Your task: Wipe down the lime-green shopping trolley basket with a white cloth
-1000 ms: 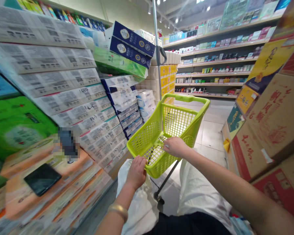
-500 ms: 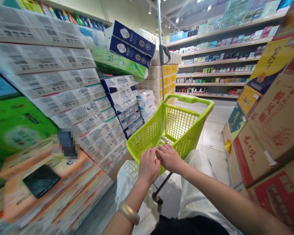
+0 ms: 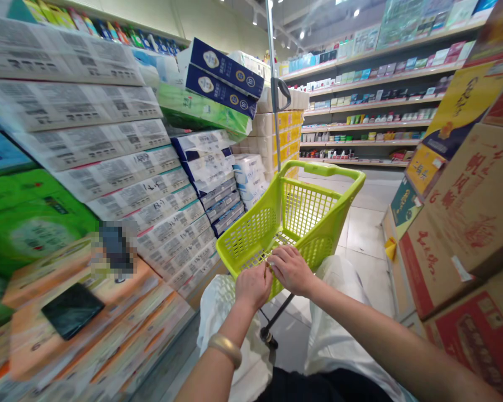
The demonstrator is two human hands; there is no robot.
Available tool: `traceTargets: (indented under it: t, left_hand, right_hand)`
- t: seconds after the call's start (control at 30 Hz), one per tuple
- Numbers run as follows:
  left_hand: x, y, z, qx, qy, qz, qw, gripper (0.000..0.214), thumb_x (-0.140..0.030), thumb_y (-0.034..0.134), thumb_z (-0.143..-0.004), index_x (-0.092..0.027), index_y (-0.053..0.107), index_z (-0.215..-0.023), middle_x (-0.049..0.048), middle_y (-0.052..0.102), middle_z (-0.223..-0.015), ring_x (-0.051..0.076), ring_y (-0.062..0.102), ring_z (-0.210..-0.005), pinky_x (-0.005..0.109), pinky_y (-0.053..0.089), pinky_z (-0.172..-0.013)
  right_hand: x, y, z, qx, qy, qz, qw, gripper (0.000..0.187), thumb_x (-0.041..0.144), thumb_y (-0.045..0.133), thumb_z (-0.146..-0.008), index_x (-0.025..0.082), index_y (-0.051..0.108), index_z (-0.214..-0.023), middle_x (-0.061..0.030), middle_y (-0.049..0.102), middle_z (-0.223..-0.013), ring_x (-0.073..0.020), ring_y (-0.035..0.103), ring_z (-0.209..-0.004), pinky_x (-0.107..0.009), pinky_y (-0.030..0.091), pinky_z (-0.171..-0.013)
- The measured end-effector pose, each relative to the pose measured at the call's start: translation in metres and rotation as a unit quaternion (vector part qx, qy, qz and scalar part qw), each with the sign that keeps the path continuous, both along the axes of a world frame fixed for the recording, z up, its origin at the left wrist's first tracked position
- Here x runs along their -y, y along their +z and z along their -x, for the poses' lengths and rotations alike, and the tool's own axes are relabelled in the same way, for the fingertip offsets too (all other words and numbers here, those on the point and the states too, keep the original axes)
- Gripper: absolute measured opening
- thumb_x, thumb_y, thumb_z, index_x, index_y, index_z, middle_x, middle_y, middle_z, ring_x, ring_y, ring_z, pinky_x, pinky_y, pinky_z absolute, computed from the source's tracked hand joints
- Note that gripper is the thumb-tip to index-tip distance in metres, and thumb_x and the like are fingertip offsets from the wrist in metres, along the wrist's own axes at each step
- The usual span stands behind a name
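Note:
A lime-green plastic shopping cart (image 3: 318, 215) stands in the aisle in front of me, its basket showing nothing inside. My left hand (image 3: 254, 286) and my right hand (image 3: 291, 269) sit side by side on the cart's near rim, fingers curled over the edge and nearly touching each other. A gold bangle (image 3: 225, 349) circles my left wrist. A metal pole with a grey handle (image 3: 281, 89) rises from the cart.
Stacked tissue and paper packs (image 3: 121, 167) fill the left side, with a black phone (image 3: 72, 310) lying on an orange pack. Cardboard boxes (image 3: 465, 212) line the right. Shelves of goods (image 3: 373, 100) run across the far end. Tiled floor (image 3: 364, 234) lies beyond the cart.
My two hands came together at the middle of the cart's near rim; a second ago they were apart, the right reaching into the basket. The cart shifted slightly.

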State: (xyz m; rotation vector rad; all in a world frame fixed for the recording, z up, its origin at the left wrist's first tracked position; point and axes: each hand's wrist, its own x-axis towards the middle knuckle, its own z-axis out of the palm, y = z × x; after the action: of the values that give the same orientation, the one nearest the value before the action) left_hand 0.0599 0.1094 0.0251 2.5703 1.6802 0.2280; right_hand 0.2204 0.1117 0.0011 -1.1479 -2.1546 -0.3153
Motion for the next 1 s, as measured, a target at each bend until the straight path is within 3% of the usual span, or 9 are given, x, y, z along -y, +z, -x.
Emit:
traceTargets:
  t: [0.1,0.27,0.37,0.57,0.7,0.83,0.93,1.0]
  left_hand:
    - [-0.006,0.0,0.006,-0.009,-0.002,-0.001,1.0,0.034,-0.032,0.029,-0.096,-0.024,0.061,-0.099,0.0042,0.072,-0.093,0.02,0.066,-0.086,0.028,0.042,-0.074]
    - [-0.014,0.001,0.014,-0.014,0.004,-0.001,1.0,0.037,-0.032,0.027,-0.097,-0.024,0.063,-0.097,0.0033,0.072,-0.095,0.019,0.066,-0.088,0.028,0.042,-0.074]
    - [-0.017,0.001,0.015,-0.014,0.006,-0.002,1.0,0.038,-0.033,0.026,-0.097,-0.025,0.063,-0.098,0.0032,0.072,-0.097,0.019,0.066,-0.09,0.028,0.041,-0.076]
    - [-0.016,0.0,0.015,-0.024,0.0,-0.004,1.0,0.037,-0.033,0.027,-0.097,-0.023,0.063,-0.097,0.0046,0.072,-0.094,0.019,0.066,-0.086,0.029,0.041,-0.074]
    - [-0.015,0.001,0.017,-0.022,-0.01,-0.007,1.0,0.037,-0.034,0.026,-0.097,-0.024,0.062,-0.097,0.0035,0.072,-0.096,0.019,0.067,-0.087,0.029,0.041,-0.074]
    - [-0.015,0.0,0.016,-0.015,-0.008,-0.007,1.0,0.038,-0.034,0.026,-0.097,-0.024,0.063,-0.095,0.0032,0.073,-0.094,0.019,0.066,-0.087,0.029,0.041,-0.074]
    - [-0.015,0.0,0.015,-0.012,-0.004,-0.006,1.0,0.038,-0.034,0.026,-0.097,-0.024,0.063,-0.095,0.0037,0.073,-0.095,0.019,0.066,-0.087,0.029,0.041,-0.074]
    - [-0.015,0.0,0.014,-0.012,-0.003,-0.005,1.0,0.037,-0.034,0.027,-0.097,-0.024,0.063,-0.098,0.0038,0.072,-0.097,0.019,0.066,-0.088,0.029,0.041,-0.075]
  right_hand:
    - [-0.007,0.003,-0.017,0.039,0.012,0.002,0.999,0.02,0.025,0.046,-0.094,0.022,0.061,-0.107,-0.0067,0.062,-0.108,-0.0209,0.051,-0.105,-0.035,0.037,-0.094]
    - [-0.026,0.01,-0.055,-0.01,-0.123,-0.012,0.992,0.022,0.024,0.044,-0.095,0.02,0.063,-0.106,-0.0081,0.062,-0.107,-0.0224,0.049,-0.106,-0.037,0.035,-0.096]
    - [-0.024,0.008,-0.041,-0.028,-0.133,-0.012,0.991,0.021,0.023,0.045,-0.094,0.02,0.064,-0.103,-0.0085,0.062,-0.104,-0.0231,0.049,-0.105,-0.037,0.035,-0.097]
    - [-0.01,-0.001,0.011,-0.008,-0.018,-0.001,1.0,0.019,0.024,0.046,-0.094,0.02,0.062,-0.103,-0.0067,0.063,-0.101,-0.0212,0.05,-0.101,-0.035,0.037,-0.094]
    - [-0.014,0.004,-0.014,0.02,-0.005,-0.001,1.0,0.019,0.024,0.047,-0.094,0.021,0.062,-0.105,-0.0068,0.063,-0.105,-0.0206,0.051,-0.103,-0.034,0.038,-0.093]
    - [-0.022,0.011,-0.048,0.0,-0.092,-0.003,0.996,0.021,0.022,0.046,-0.094,0.021,0.064,-0.104,-0.0078,0.063,-0.106,-0.0215,0.051,-0.104,-0.035,0.038,-0.094]
    - [-0.02,0.008,-0.039,-0.028,-0.13,-0.004,0.991,0.02,0.022,0.047,-0.093,0.02,0.065,-0.102,-0.0084,0.063,-0.104,-0.0227,0.05,-0.103,-0.037,0.037,-0.095]
    - [-0.014,0.004,-0.018,-0.038,-0.108,-0.003,0.993,0.019,0.022,0.048,-0.092,0.02,0.064,-0.102,-0.0084,0.062,-0.104,-0.0225,0.049,-0.104,-0.037,0.037,-0.096]
